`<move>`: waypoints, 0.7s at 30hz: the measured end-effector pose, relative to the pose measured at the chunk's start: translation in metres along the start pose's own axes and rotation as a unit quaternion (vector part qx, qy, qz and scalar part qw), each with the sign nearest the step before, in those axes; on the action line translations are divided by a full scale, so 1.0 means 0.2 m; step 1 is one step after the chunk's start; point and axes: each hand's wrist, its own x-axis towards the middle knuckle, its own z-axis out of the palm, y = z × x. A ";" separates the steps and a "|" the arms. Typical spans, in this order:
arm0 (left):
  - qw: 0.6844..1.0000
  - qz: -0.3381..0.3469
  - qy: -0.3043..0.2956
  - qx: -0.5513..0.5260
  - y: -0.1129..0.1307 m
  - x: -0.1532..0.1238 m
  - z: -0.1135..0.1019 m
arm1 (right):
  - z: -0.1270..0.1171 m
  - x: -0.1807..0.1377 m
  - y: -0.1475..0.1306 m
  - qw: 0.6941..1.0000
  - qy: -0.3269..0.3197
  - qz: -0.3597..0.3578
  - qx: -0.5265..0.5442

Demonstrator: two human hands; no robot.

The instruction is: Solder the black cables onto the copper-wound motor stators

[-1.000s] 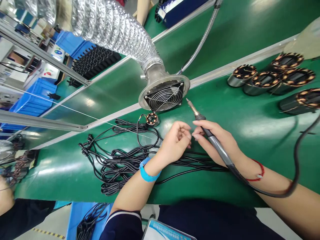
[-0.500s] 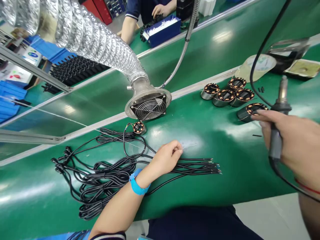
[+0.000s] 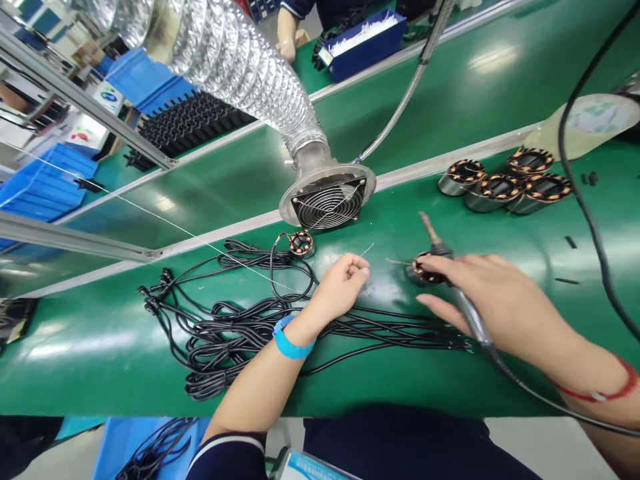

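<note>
In my left hand [image 3: 343, 283], fingers pinched together, is a thin solder wire [image 3: 368, 251]; its short end sticks out past the fingertips. My right hand [image 3: 493, 303] has a soldering iron [image 3: 470, 310] lodged in it, tip pointing up and left. The fingertips of that hand also reach a copper-wound motor stator [image 3: 417, 271] on the bench, partly covered by them. Under my left wrist run black cables [image 3: 370, 327] with stripped ends to the right. Another stator [image 3: 301, 245], joined to a cable, stands below the fume extractor fan [image 3: 330, 205].
Several stators [image 3: 500, 190] cluster at the back right, near small black tube pieces [image 3: 567, 281]. A silver duct [image 3: 260, 67] hangs over the bench. Coiled cables [image 3: 225, 340] lie at left. Across the divider, a person's arm [image 3: 287, 40] is beside a blue box [image 3: 367, 50].
My right hand has moved left with the soldering iron, bringing a stator from the right group toward the middle. My left hand stays near its place. The view has shifted right.
</note>
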 end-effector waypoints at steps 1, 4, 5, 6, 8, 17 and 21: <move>1.000 0.014 0.011 0.007 0.00 0.00 -0.01 | 0.02 0.03 -0.04 1.000 0.003 -0.011 0.023; 0.995 0.050 0.008 0.084 0.01 0.00 -0.05 | 0.04 0.08 -0.12 0.996 -0.008 -0.022 0.089; 0.992 0.045 -0.009 0.117 0.02 0.00 -0.06 | 0.05 0.09 -0.13 0.993 -0.012 -0.019 0.113; 0.988 0.030 -0.032 0.145 0.03 0.00 -0.08 | 0.05 0.10 -0.13 0.991 -0.014 -0.011 0.135; 0.984 -0.014 -0.077 0.163 0.05 0.00 -0.11 | 0.06 0.11 -0.11 0.986 -0.014 0.015 0.167; 0.981 -0.093 -0.158 -0.060 0.11 0.00 -0.15 | 0.20 0.05 -0.09 0.956 -0.076 0.051 0.277; 0.983 -0.057 -0.120 -0.127 0.09 0.01 -0.07 | 0.21 0.06 -0.10 0.963 -0.061 0.061 0.254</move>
